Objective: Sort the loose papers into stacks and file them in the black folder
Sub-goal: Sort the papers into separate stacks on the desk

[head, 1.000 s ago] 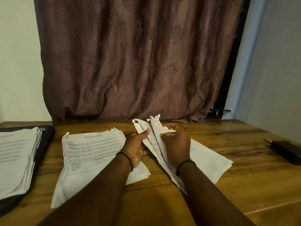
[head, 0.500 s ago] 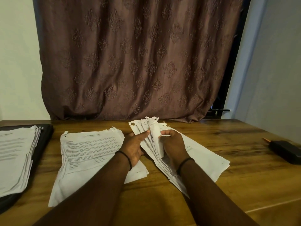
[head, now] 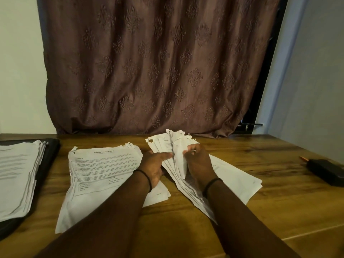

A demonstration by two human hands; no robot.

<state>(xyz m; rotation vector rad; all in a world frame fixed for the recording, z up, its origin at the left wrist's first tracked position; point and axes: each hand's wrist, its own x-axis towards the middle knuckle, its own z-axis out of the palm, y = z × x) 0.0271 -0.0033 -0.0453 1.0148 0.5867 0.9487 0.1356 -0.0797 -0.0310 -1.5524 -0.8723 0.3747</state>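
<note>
A bundle of printed sheets with torn top corners (head: 163, 146) is lifted at its left side above the wooden table. My left hand (head: 155, 164) grips its left part, thumb on top. My right hand (head: 197, 161) pinches a few sheets folded up from the bundle's right part (head: 236, 175), which lies flat on the table. A second paper stack (head: 100, 174) lies flat left of my left hand, partly under my forearm. The black folder (head: 52, 151) lies open at the far left with a third paper stack (head: 16, 174) on it.
A black flat object (head: 323, 170) with an orange-tipped pen (head: 303, 158) beside it lies at the table's right. A brown patterned curtain (head: 158, 62) hangs behind the table (head: 279, 211). Walls stand at left and right.
The bundle has dropped lower towards the table. My right hand has moved from cupping the sheets' right side to pinching a few folded-up sheets, while my left thumb stays pressed on the left part.
</note>
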